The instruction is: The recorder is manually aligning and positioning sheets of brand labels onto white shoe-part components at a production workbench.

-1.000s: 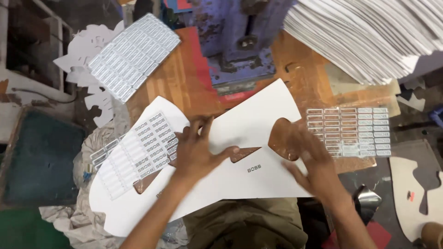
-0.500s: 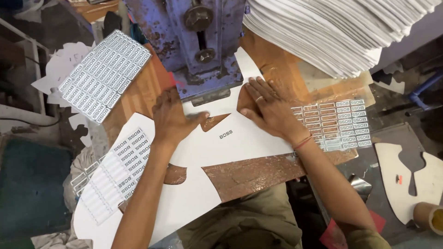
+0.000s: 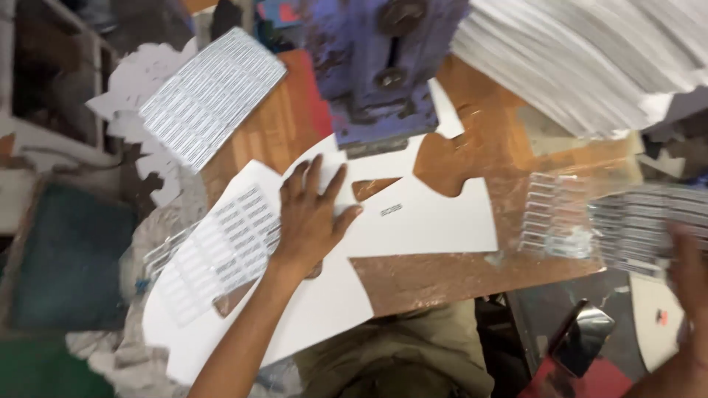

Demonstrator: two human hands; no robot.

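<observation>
My left hand (image 3: 313, 214) lies flat with its fingers spread on a large white cut-out card (image 3: 428, 221). The card's far end sits under the blue press (image 3: 383, 81), and a small dark print shows beside a notch cut in it. My right hand (image 3: 689, 273) is blurred at the right edge of the view. It grips the right end of a clear sheet of small labels (image 3: 634, 221), which stretches off the brown worktop (image 3: 457, 273).
A tall stack of white sheets (image 3: 590, 59) leans at the back right. One silvery label sheet (image 3: 210, 92) rests at the back left, another (image 3: 228, 243) by my left wrist. A white offcut (image 3: 653, 317) and shiny foil (image 3: 582, 339) lie lower right.
My right hand has left the card near the press and swung to the far right, taking the clear label sheet's end with it. My left hand slid slightly toward me on the card.
</observation>
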